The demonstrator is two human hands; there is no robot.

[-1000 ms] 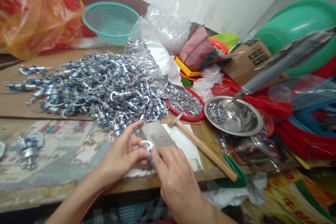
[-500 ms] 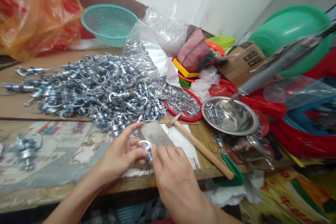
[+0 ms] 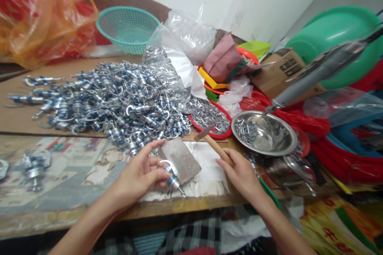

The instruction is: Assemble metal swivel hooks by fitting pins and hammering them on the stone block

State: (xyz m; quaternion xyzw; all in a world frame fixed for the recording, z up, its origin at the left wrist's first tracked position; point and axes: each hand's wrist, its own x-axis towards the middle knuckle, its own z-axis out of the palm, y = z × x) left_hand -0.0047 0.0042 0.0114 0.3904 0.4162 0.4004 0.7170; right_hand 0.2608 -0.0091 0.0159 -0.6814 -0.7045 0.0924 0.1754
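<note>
My left hand (image 3: 147,170) pinches a small silver-and-blue metal fitting (image 3: 173,181) with a curved, hook-like arm and a thin rod at its lower end. The fitting is tilted at the near edge of a flat grey metal block (image 3: 182,160) on the bench. To the right, my right hand (image 3: 241,173) is closed round the wooden handle of a hammer (image 3: 220,149), whose head points toward the red tray. A big pile of similar fittings (image 3: 119,99) lies beyond my left hand. One more fitting (image 3: 35,169) lies apart at the left.
A red tray (image 3: 229,130) holds small flat metal pieces. Beside it, a steel bowl (image 3: 277,152) contains metal pins. A grey cylindrical tool (image 3: 320,73) slants above the bowl. Behind the pile sit a teal basket (image 3: 128,28) and plastic bags (image 3: 191,28).
My right hand has left the fitting, moved right and taken hold of the hammer handle. My left hand keeps the fitting, whose lower rod now shows.
</note>
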